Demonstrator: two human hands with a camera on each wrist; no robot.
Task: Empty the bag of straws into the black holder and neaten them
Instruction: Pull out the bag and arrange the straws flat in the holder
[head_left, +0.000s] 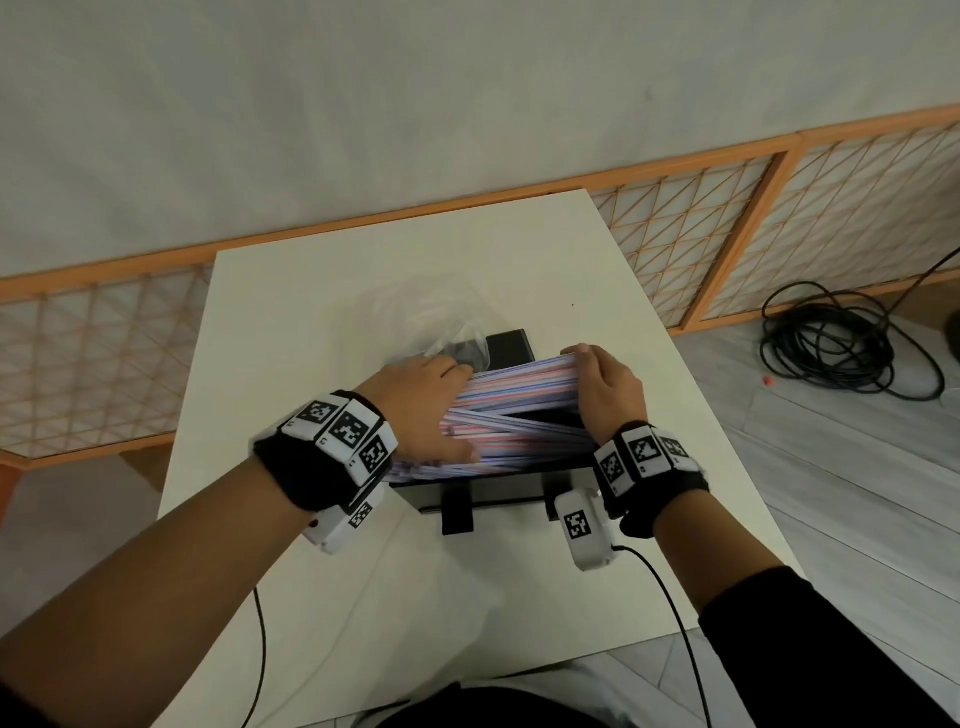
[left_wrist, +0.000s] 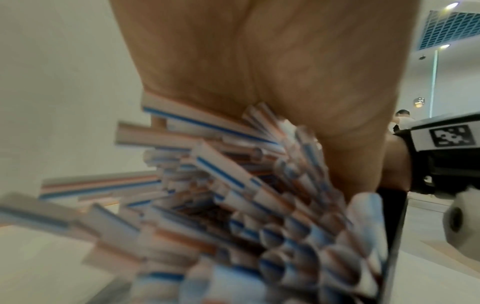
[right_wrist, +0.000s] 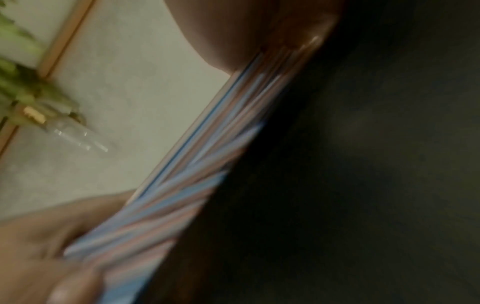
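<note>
Hands (head_left: 423, 410) flat against straws (head_left: 519, 400)

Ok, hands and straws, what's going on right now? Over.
Left hand flat on the straws, right hand pressing their far ends. Straws lie crisscrossed in the black holder. Empty bag crumpled behind it.

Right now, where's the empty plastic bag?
In the head view the plastic bag lies crumpled on the white table, just beyond the left hand and left of the black holder's far end.
</note>
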